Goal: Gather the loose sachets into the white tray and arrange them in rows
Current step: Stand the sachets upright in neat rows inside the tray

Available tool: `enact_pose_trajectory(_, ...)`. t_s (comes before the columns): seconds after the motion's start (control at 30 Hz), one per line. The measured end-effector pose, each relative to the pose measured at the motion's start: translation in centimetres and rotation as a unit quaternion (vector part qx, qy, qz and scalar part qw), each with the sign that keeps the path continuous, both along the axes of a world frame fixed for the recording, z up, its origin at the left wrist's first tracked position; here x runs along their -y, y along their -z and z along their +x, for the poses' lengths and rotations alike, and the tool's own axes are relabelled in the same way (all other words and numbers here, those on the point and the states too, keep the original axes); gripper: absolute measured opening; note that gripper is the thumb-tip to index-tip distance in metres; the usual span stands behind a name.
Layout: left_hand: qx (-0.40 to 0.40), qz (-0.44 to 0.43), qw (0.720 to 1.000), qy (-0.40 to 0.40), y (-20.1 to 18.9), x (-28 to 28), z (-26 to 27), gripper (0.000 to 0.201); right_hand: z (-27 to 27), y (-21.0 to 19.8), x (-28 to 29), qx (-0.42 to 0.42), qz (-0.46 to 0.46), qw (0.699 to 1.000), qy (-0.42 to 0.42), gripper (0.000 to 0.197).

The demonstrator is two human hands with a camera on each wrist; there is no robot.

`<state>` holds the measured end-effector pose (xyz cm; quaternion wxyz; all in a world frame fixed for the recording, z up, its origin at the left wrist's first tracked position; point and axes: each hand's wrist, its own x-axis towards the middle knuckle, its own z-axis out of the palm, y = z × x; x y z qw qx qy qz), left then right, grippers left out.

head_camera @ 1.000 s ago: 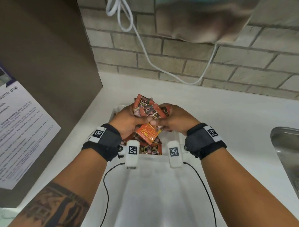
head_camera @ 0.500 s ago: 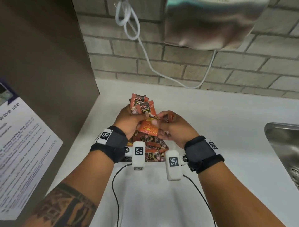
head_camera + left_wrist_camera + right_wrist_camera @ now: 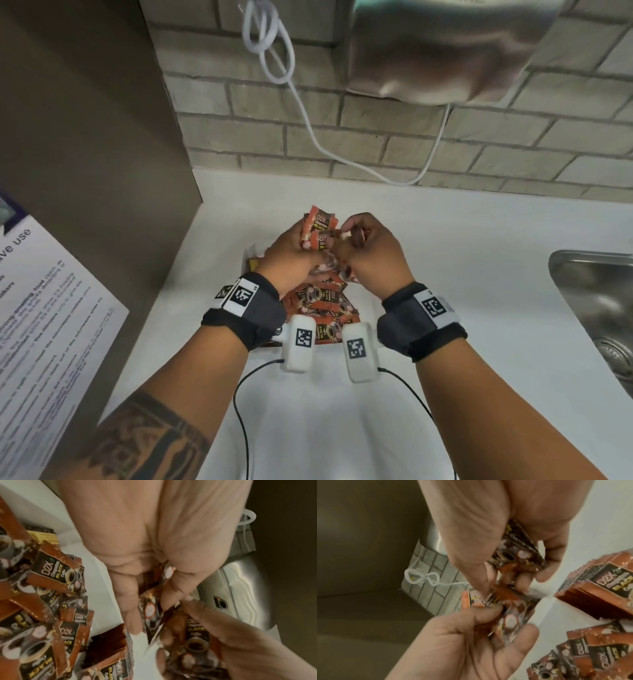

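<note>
Over the white tray point(image 3: 101, 563) my two hands meet above a pile of orange-and-black coffee sachets point(image 3: 325, 308). My left hand point(image 3: 317, 240) grips a fanned bunch of sachets point(image 3: 320, 221) that sticks up past its fingers. My right hand point(image 3: 346, 233) pinches the edge of that bunch and keeps another sachet point(image 3: 513, 555) curled against its palm. In the left wrist view the loose sachets point(image 3: 51, 588) lie crisscrossed on the tray floor. The right wrist view shows a neat stack of sachets point(image 3: 599, 588) standing on edge beside the loose ones. My hands hide most of the tray in the head view.
The tray sits on a white counter point(image 3: 462, 274) against a brick wall. A steel sink point(image 3: 596, 308) lies at the right. A brown panel with a paper notice point(image 3: 51, 325) stands at the left. A metal appliance point(image 3: 445, 51) and a white cable point(image 3: 301, 113) hang above.
Both hands stayed together over the tray. The orange sachet that hung below them no longer shows; the bunch in my left hand now stands upright and tighter.
</note>
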<state>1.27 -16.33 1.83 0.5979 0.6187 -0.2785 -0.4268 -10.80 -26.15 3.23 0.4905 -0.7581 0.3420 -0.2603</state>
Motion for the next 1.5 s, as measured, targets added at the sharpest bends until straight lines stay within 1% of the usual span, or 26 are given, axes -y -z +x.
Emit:
enact_pose_trajectory(0.07, -0.009, -0.001, 1.000, 0.006, -0.1, 0.1, -0.3, 0.060, 0.2, 0.3, 0.0, -0.013, 0.034, 0.999, -0.027, 0.021)
enact_pose_trajectory(0.1, -0.027, -0.003, 1.000, 0.008, -0.1, 0.1, -0.3, 0.061, 0.1, 0.5, 0.2, -0.006, 0.043, 0.998, -0.037, 0.017)
enact_pose_trajectory(0.13, -0.048, -0.010, 0.999, 0.014, -0.1, 0.1, -0.4, 0.060, -0.2, 0.5, 0.3, 0.001, 0.045, 0.998, -0.046, 0.014)
enact_pose_trajectory(0.17, -0.063, -0.016, 0.998, 0.024, -0.1, 0.0, -0.4, 0.057, -0.5, 0.6, 0.6, 0.005, 0.039, 0.998, -0.053, 0.017)
enact_pose_trajectory(0.23, -0.059, -0.022, 0.997, 0.036, -0.1, -0.2, -0.7, 0.050, -0.9, 0.6, 1.1, 0.007, 0.032, 0.997, -0.064, 0.030)
enact_pose_trajectory(0.33, -0.046, -0.024, 0.999, 0.010, 0.1, -0.3, -1.0, 0.042, -1.4, 0.7, 1.8, 0.014, 0.058, 0.997, -0.041, 0.048)
enact_pose_trajectory(0.4, -0.043, -0.028, 0.999, -0.002, 0.2, -0.4, -1.2, 0.042, -1.7, 0.8, 2.2, 0.008, 0.057, 0.998, -0.026, 0.058)
enact_pose_trajectory(0.47, -0.038, -0.022, 0.999, -0.003, 0.2, -0.4, -1.2, 0.043, -2.1, 0.7, 2.6, 0.009, 0.090, 0.995, -0.036, 0.062)
enact_pose_trajectory(0.57, -0.035, -0.012, 0.999, -0.012, 0.2, -0.2, -1.2, 0.037, -2.2, 0.8, 3.1, -0.010, 0.114, 0.992, -0.060, 0.062)
enact_pose_trajectory(0.67, -0.044, -0.018, 0.998, -0.030, -0.1, 0.0, -1.5, 0.035, -2.2, 0.8, 3.3, -0.030, 0.112, 0.991, -0.071, 0.053)
enact_pose_trajectory(0.73, -0.056, -0.022, 0.997, -0.040, -0.2, 0.2, -1.5, 0.033, -2.3, 0.6, 3.1, -0.024, 0.152, 0.984, -0.086, 0.046)
enact_pose_trajectory(0.83, -0.037, -0.014, 0.997, -0.067, -0.1, 0.4, -1.2, 0.029, -2.4, 0.3, 3.4, -0.029, 0.183, 0.976, -0.113, 0.041)
enact_pose_trajectory(0.87, -0.028, -0.012, 0.997, -0.075, -0.1, 0.5, -1.1, 0.028, -2.5, 0.1, 3.4, -0.031, 0.185, 0.975, -0.123, 0.041)
enact_pose_trajectory(0.93, -0.004, -0.006, 0.997, -0.073, -0.1, 0.5, -0.8, 0.029, -2.5, -0.2, 3.7, -0.052, 0.152, 0.977, -0.141, 0.046)
enact_pose_trajectory(1.03, 0.047, 0.005, 0.998, -0.029, -0.4, 0.7, -0.7, 0.036, -2.2, -0.6, 4.2, -0.089, 0.084, 0.980, -0.159, 0.055)
enact_pose_trajectory(1.1, 0.050, 0.005, 0.998, -0.021, -0.2, 0.8, -0.8, 0.037, -1.9, -1.0, 4.5, -0.093, 0.058, 0.982, -0.155, 0.058)
enact_pose_trajectory(1.17, 0.026, 0.004, 0.999, -0.034, 0.0, 0.7, -0.8, 0.034, -1.7, -1.0, 4.5, -0.057, 0.045, 0.990, -0.123, 0.058)
enact_pose_trajectory(1.23, -0.016, 0.005, 0.999, -0.041, 0.3, 0.5, -0.9, 0.035, -1.7, -0.8, 4.3, 0.025, 0.096, 0.993, -0.065, 0.059)
enact_pose_trajectory(1.27, -0.038, 0.002, 0.998, -0.046, 0.3, 0.5, -1.1, 0.036, -1.8, -0.6, 4.2, 0.067, 0.130, 0.988, -0.041, 0.059)
enact_pose_trajectory(1.37, -0.108, -0.018, 0.992, -0.069, 0.2, 0.6, -1.8, 0.037, -1.6, 0.4, 3.2, 0.145, 0.212, 0.966, 0.012, 0.054)
enact_pose_trajectory(1.5, -0.182, -0.043, 0.979, -0.086, 0.0, 1.3, -3.2, 0.038, -0.9, 1.0, 1.7, 0.226, 0.327, 0.916, 0.054, 0.037)
